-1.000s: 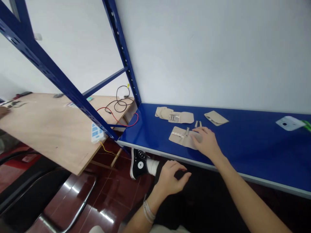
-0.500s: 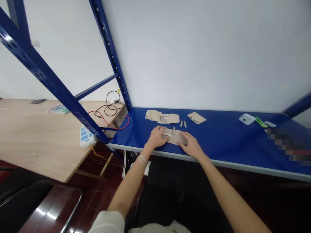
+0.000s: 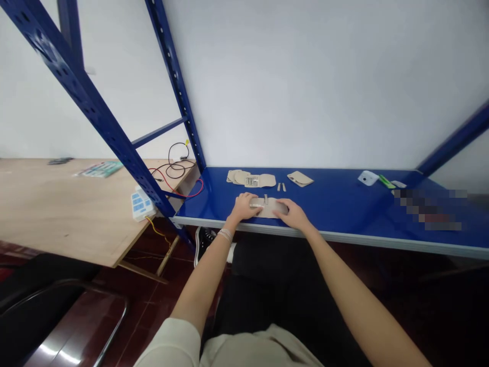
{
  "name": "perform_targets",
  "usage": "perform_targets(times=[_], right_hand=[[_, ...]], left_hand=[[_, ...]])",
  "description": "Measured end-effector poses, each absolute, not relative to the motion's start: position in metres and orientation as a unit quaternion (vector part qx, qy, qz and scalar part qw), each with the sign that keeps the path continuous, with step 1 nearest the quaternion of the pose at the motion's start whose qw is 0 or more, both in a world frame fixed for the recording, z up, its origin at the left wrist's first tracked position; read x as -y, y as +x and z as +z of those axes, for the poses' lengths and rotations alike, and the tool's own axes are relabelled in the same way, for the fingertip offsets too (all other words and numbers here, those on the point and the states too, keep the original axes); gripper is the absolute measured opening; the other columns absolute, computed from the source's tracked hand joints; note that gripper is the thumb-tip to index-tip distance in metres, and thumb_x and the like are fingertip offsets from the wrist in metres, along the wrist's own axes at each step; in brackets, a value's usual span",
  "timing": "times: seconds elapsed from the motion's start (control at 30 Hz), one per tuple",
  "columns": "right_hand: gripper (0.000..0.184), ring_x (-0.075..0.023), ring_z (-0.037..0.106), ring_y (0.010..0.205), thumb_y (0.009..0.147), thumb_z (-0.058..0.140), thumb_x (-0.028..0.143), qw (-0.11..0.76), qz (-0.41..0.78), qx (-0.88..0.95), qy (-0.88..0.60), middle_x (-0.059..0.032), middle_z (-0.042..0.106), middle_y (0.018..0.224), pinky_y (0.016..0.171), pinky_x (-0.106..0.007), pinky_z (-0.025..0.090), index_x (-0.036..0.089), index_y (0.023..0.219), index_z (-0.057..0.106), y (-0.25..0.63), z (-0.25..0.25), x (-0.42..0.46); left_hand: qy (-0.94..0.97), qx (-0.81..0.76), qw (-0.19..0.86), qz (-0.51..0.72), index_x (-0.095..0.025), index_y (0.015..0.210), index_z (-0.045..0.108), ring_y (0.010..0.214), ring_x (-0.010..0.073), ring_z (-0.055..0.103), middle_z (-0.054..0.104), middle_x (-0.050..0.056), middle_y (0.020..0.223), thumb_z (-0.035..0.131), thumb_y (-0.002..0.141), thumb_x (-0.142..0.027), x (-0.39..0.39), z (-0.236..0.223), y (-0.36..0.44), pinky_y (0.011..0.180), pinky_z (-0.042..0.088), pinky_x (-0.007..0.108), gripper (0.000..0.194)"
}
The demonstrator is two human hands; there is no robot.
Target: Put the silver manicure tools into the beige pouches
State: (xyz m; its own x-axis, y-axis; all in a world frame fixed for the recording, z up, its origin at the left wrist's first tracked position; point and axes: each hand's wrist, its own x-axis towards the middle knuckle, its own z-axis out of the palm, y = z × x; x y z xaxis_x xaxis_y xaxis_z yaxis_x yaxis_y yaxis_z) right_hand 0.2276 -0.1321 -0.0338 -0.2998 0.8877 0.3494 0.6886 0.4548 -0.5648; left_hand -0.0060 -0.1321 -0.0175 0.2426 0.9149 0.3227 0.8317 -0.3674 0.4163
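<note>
Nearby, metal pieces [image 3: 283, 187], folded pouch [image 3: 300, 179], left hand [image 3: 245, 206] and right hand [image 3: 294, 214] pinching beige case [image 3: 269, 208]

The person over there wears a light beige shirt [image 3: 263, 349], creased across the front, its left sleeve [image 3: 170, 341] short and wide with a straight hem. The trousers [image 3: 278, 290] are black, so dark I can barely make out a fold. Behind the left hand [image 3: 244, 206] I spot a pale, thin-banded bracelet [image 3: 225, 234]. Down below show a white sock [image 3: 231, 253] and a black shoe [image 3: 202, 239] with white edging and pale laces.
</note>
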Motion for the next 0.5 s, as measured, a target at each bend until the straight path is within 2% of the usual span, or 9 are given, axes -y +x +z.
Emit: perform_targets(times=[0.17,0.23,0.4,0.5], right_hand=[[0.042,-0.0319,0.055,0.109,0.082,0.055,0.052,0.271,0.099,0.744,-0.602,-0.0139,0.066,0.11,0.096,-0.051,0.036,0.017,0.102,0.069,0.2,-0.017,0.124],[0.043,-0.0329,0.055,0.107,0.082,0.054,0.054,0.257,0.099,0.735,-0.619,-0.0149,0.066,0.107,0.094,-0.051,0.035,0.017,0.096,0.071,0.186,-0.012,0.117],[0.031,-0.0289,0.06,0.1,0.085,0.053,0.041,0.236,0.113,0.7,-0.665,-0.0135,0.07,0.099,0.094,-0.047,0.034,0.017,0.091,0.071,0.164,-0.007,0.098],[0.03,-0.0298,0.061,0.098,0.086,0.05,0.036,0.226,0.107,0.677,-0.692,-0.0147,0.07,0.094,0.095,-0.047,0.032,0.014,0.088,0.07,0.163,-0.007,0.085]], left_hand=[[0.788,-0.553,0.071,0.261,-0.021,0.11,0.064,0.107,0.0265,0.05,0.059,0.007,0.114,0.067,0.077,-0.05,0.13,-0.017,-0.006,0.094,0.038,0.04,0.044],[0.789,-0.55,0.066,0.266,-0.021,0.109,0.064,0.106,0.0264,0.05,0.059,0.007,0.113,0.067,0.077,-0.05,0.129,-0.018,-0.007,0.092,0.039,0.039,0.044],[0.785,-0.554,0.06,0.27,-0.022,0.105,0.065,0.104,0.026,0.051,0.061,0.006,0.11,0.068,0.075,-0.053,0.126,-0.021,-0.006,0.09,0.04,0.039,0.043],[0.783,-0.553,0.057,0.278,-0.023,0.103,0.065,0.103,0.026,0.052,0.061,0.005,0.109,0.068,0.074,-0.053,0.126,-0.022,-0.006,0.089,0.041,0.039,0.041]])
